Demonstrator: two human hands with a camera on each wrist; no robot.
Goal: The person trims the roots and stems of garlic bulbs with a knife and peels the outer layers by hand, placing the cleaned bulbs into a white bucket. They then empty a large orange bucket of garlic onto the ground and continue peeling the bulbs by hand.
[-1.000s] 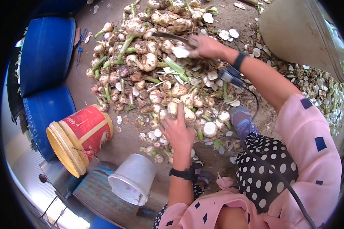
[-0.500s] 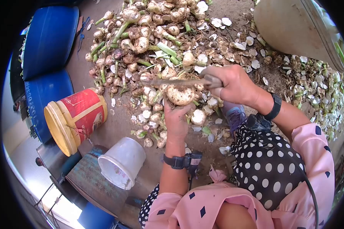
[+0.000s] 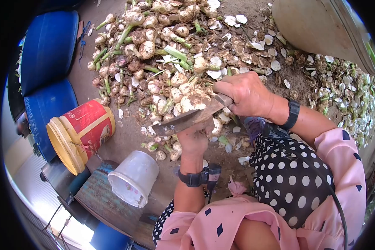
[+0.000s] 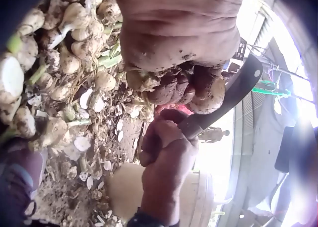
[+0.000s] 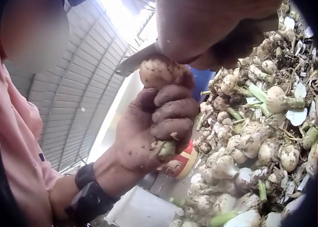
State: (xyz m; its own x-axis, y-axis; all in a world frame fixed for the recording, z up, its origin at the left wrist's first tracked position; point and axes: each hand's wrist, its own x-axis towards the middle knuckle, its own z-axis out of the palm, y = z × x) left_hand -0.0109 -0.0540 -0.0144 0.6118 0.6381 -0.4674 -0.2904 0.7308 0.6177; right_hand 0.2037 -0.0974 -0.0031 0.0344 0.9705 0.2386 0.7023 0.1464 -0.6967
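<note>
Soil-marked white bulbs [image 3: 147,50] with green stems lie heaped on the floor. My left hand [image 3: 193,143] grips one bulb [image 5: 158,73], its fingers curled round it and a green stub [image 5: 166,148] poking out below the fist. In my right hand [image 3: 251,93] is a large knife [image 3: 177,125], held by its handle. The blade slants across in front of the bulb in the head view, hiding part of the left hand. From the right wrist, the knife edge shows close by the top of the bulb.
A red and yellow bucket [image 3: 87,130] and a white bucket [image 3: 135,177] lie tipped at the left. Blue tubs [image 3: 50,50] stand beyond. A large pale tub [image 3: 312,31] is at the upper right, near scattered white slices [image 3: 275,65]. A shoe [image 3: 254,127] is close by.
My left hand has picked up a bulb from the pile. My right hand has brought the knife down from the far side of the heap, and the blade has swung nearer me across the bulb.
</note>
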